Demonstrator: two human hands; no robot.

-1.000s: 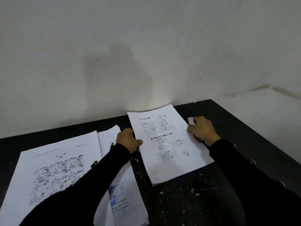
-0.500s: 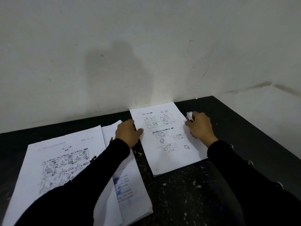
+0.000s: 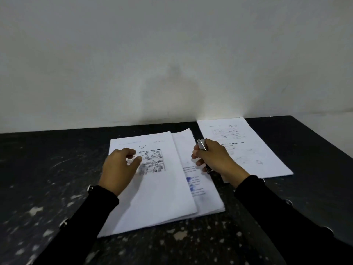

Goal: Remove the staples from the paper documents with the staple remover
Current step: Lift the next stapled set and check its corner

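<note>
A document with cartoon panels [image 3: 152, 186] lies in the middle of the black table, on top of a second paper stack [image 3: 200, 190] that sticks out on its right. My left hand [image 3: 119, 169] hovers over the cartoon document's left side, fingers loosely curled and apart, holding nothing. Over the lower stack, my right hand [image 3: 215, 159] is closed around a silver staple remover [image 3: 202, 144], whose metal tip pokes out above the fingers. A third document [image 3: 256, 150] lies flat at the right. No staple is visible.
The black table [image 3: 47, 169] has a scuffed, paint-flecked top and ends against a pale wall [image 3: 172, 54] behind the papers. Its right edge runs diagonally past the third document.
The view has swung left. Both hands left the right-hand document and moved to the two stacked documents; the left hand came off that sheet's edge and is over the cartoon page.
</note>
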